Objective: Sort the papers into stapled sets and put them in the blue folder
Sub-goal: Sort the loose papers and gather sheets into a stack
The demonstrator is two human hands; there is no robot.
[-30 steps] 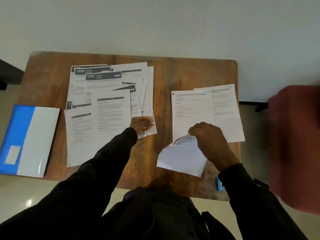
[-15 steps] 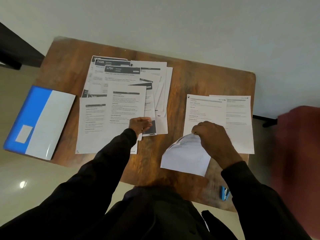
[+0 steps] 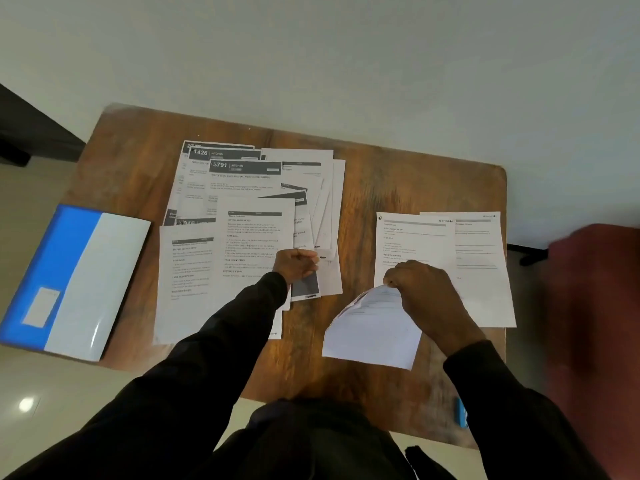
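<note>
Several printed sheets lie fanned in a loose pile (image 3: 242, 188) across the left half of the wooden table (image 3: 398, 181). My left hand (image 3: 296, 265) pinches the lower edge of a dark-printed sheet (image 3: 305, 287) at the pile's right side. My right hand (image 3: 422, 296) grips a curled white sheet (image 3: 372, 332) lifted above the table near its front edge. Two flat sheets (image 3: 415, 240) lie overlapped on the right. The blue folder (image 3: 65, 278) lies shut at the table's left edge, partly overhanging it.
A small blue stapler (image 3: 461, 412) sits at the table's front right edge, partly hidden by my right sleeve. A dark red chair (image 3: 595, 323) stands close on the right. A pale wall lies behind the table and pale floor below left.
The view has shifted, so the table sits lower and further right in frame. My left hand has pulled the dark-printed sheet slightly toward me. My right hand keeps holding the curled sheet.
</note>
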